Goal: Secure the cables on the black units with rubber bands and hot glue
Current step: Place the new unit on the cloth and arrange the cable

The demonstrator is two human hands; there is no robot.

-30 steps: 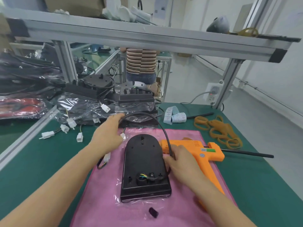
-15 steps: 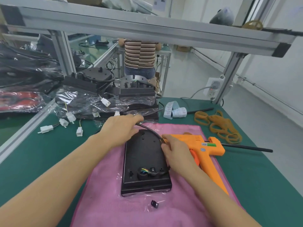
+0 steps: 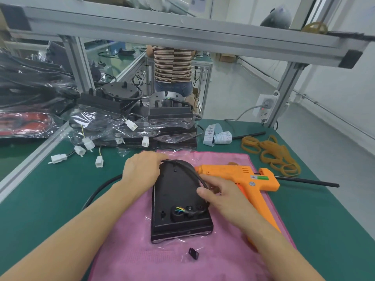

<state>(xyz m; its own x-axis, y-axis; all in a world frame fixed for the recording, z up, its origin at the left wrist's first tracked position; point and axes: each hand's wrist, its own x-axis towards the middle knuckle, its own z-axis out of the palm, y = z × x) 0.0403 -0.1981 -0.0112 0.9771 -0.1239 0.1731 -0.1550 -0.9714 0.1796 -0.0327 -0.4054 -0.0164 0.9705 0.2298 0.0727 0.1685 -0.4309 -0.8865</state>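
Leftmost, white connectors scattered on the green table, trailing from bagged black units stacked at the back. Then the left hand, fingers curled over the top edge of the black unit, pressing the black cable down against its rounded rim. Unit flat on a pink cloth, inside a clear bag, coloured wires showing at a port near the bottom. Right hand just beside the unit's right edge, fingers bent round the cable where it runs down that side — thumb on top. Likely rigid and fairly light, that housing; cable stiff and springy, apt to uncoil unless pinned at the curve, so best held right where both hands sit. Further right, orange glue gun lying on the cloth, touching nothing in hand. Beyond it — a heap of rubber bands near the table's far right. Aluminium frame overhead, pale floor behind.
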